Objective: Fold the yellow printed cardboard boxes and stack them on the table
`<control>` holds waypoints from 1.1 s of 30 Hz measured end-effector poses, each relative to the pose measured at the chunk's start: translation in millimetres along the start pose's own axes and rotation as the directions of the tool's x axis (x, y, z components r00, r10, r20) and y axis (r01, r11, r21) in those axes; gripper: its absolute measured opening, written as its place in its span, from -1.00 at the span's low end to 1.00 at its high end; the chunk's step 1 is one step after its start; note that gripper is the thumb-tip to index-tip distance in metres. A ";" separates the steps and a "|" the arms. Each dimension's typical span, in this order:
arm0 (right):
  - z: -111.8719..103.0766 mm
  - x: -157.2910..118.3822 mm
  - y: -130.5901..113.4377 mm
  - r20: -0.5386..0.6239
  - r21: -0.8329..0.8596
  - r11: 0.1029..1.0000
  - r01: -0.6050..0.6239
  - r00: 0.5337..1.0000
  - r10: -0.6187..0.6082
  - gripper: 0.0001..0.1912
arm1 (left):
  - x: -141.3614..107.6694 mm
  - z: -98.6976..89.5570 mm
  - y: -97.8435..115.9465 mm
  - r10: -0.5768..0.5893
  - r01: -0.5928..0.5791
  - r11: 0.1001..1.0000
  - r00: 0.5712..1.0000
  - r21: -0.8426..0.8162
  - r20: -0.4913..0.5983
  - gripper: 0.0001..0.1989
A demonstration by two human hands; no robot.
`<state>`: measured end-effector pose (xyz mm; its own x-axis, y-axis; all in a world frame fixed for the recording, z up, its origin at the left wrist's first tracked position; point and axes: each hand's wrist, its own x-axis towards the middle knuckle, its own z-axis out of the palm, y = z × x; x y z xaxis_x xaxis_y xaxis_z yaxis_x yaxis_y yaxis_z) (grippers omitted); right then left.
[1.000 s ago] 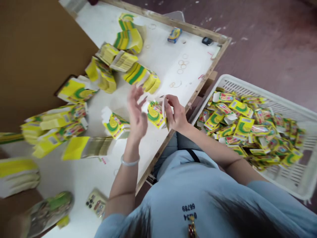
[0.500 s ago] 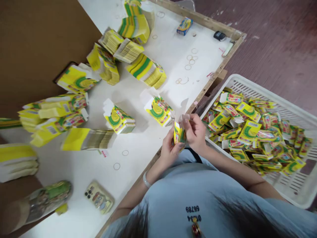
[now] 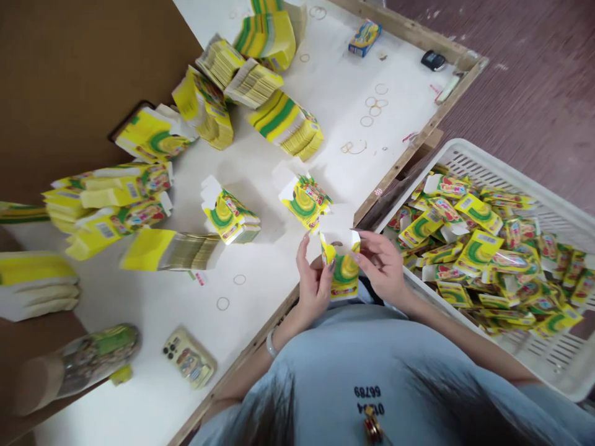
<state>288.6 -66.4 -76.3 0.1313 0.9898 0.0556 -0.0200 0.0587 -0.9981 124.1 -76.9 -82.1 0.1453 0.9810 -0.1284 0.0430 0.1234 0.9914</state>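
Between my hands, just over the table's near edge, is a small yellow and green printed carton (image 3: 344, 277), its white inner flaps standing up at the far end. My left hand (image 3: 315, 282) grips its left side, thumb on the front face. On the opposite side, my right hand (image 3: 382, 263) pinches the right edge near the top. Just beyond stands a bundle of matching cartons (image 3: 304, 201) with raised white flaps. Another such bundle (image 3: 230, 214) stands farther left.
To my right, a white plastic basket (image 3: 569, 381) holds many flattened-looking cartons (image 3: 478, 254). Stacks of folded cartons (image 3: 288, 124) cover the table's far left. Rubber bands (image 3: 374, 105), a blue box (image 3: 365, 38), a phone (image 3: 189, 358) and a jar (image 3: 100, 356) lie about the white tabletop.
The carton has turned from narrow side-on to showing its broad face, with its top flaps spread. My right hand has shifted from the flaps to the carton's right edge.
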 end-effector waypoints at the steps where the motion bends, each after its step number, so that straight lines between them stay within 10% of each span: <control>1: -5.1 -1.3 -1.1 0.043 -0.014 1.000 -0.001 0.999 0.002 -0.63 | -3.3 -1.9 0.1 -0.002 0.003 1.000 0.999 -0.012 0.034 -0.28; 9: -22.1 -7.2 -3.2 0.197 -0.126 0.991 0.035 0.980 -0.009 -0.71 | -9.7 -9.4 9.2 -0.035 0.039 0.999 0.981 -0.021 0.191 -0.77; 12: -24.1 -10.3 1.5 0.127 -0.230 0.962 0.146 0.985 -0.119 -0.76 | -10.2 -8.0 6.8 0.019 -0.016 0.999 0.992 -0.028 0.122 -0.58; 17: -41.3 -10.1 1.4 0.453 -0.140 0.921 0.363 0.851 -0.267 -0.59 | -11.2 -15.9 11.3 0.004 -0.014 0.999 0.982 0.047 0.189 -0.41; 21: -40.2 -14.0 -12.5 0.489 -0.083 0.997 -0.010 0.871 0.049 -0.51 | -7.9 -18.9 23.0 -0.020 0.002 0.993 0.988 0.116 0.153 -0.59; 24: -29.9 -16.5 -23.2 0.525 -0.042 0.931 -0.363 0.785 0.330 -0.50 | -7.2 -17.0 27.2 -0.035 0.016 0.991 0.990 0.132 0.139 -0.59; 30: -28.3 -4.9 -30.6 0.522 0.055 0.876 -0.479 0.762 0.383 -0.59 | -8.7 -19.9 22.9 -0.029 0.000 0.982 0.988 0.188 0.154 -0.57; 33: -36.1 -0.1 -27.1 0.640 0.114 0.828 -0.550 0.678 0.362 -0.53 | -10.7 -24.7 21.0 0.027 -0.068 0.973 0.983 0.222 0.181 -0.54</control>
<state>324.8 -72.8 -50.3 -0.5529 0.7751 -0.3059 -0.2015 -0.4806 -0.8535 99.0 -81.1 -59.4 0.3226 0.9408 -0.1039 0.2517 0.0206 0.9676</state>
